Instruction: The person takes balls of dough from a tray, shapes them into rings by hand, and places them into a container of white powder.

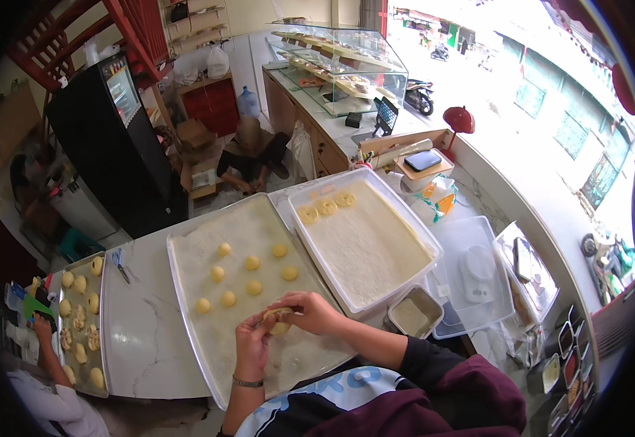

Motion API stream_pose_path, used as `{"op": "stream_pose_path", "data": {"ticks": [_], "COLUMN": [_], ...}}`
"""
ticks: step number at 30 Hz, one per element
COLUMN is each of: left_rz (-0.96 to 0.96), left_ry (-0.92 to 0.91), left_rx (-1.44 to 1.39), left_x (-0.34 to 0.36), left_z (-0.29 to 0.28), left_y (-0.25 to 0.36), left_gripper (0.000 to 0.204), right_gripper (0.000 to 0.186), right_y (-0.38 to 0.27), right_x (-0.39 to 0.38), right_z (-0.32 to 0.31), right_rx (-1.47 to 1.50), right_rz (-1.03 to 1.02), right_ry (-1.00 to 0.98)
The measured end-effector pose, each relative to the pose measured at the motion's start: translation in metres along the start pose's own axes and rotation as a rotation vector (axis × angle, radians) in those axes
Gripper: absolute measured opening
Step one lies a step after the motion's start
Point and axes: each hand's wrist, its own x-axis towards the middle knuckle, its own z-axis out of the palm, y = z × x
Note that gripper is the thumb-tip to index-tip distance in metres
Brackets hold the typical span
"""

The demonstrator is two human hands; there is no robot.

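Head view | both hands [281,324] pinch dough ball [281,321], seemingly | floured tray [186,291]

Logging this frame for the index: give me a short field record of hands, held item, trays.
left hand: cupped around a dough piece, bracelet at wrist
right hand: pinching the same dough piece from above
dough piece: pale yellow, held over the metal tray
metal tray: floured, eight dough balls on it
white tub: floured, three flattened pieces at far end
side tray: shaped pieces; another person's hand beside it

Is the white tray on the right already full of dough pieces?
No, the white tray holds only three flattened dough pieces near its far edge.
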Motion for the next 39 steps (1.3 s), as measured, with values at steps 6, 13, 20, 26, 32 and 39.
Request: {"op": "stream_pose_path", "data": {"ticks": [6, 13, 20, 26, 32, 39], "left_rz": [0.009, -0.005, -0.077, -0.171, -0.105, -0.071], "left_ry": [0.008, 0.039, -0.053, -0.118, -0.028, 0.029], "left_rx": [-0.03, -0.02, 0.038, 0.064, 0.012, -0.019], "left_x": [0.0, -0.004, -0.009, -0.011, -0.012, -0.013], "left_z": [-0.009, -0.023, -0.036, -0.044, -0.034, -0.031], "left_y": [0.003, 0.012, 0.018, 0.023, 0.021, 0.01], "left_gripper": [0.017, 0.018, 0.013, 0.013, 0.014, 0.014], "right_gripper": [0.027, 0.028, 0.027, 0.025, 0.025, 0.025], "right_y": [-0.004, -0.009, -0.011, -0.016, -0.02, -0.011], "right_x": [-0.002, -0.001, -0.001, 0.001, 0.001, -0.008], "right_z": [-0.001, 0.014, 0.031, 0.037, 0.027, 0.024], "right_rx": [0.269, 0.189, 0.114, 0.032, 0.102, 0.088], "right_rz": [0.342, 0.187, 0.1, 0.077, 0.174, 0.196], "right_ry": [0.047, -0.012, -0.015, -0.006, 0.037, 0.056]}}
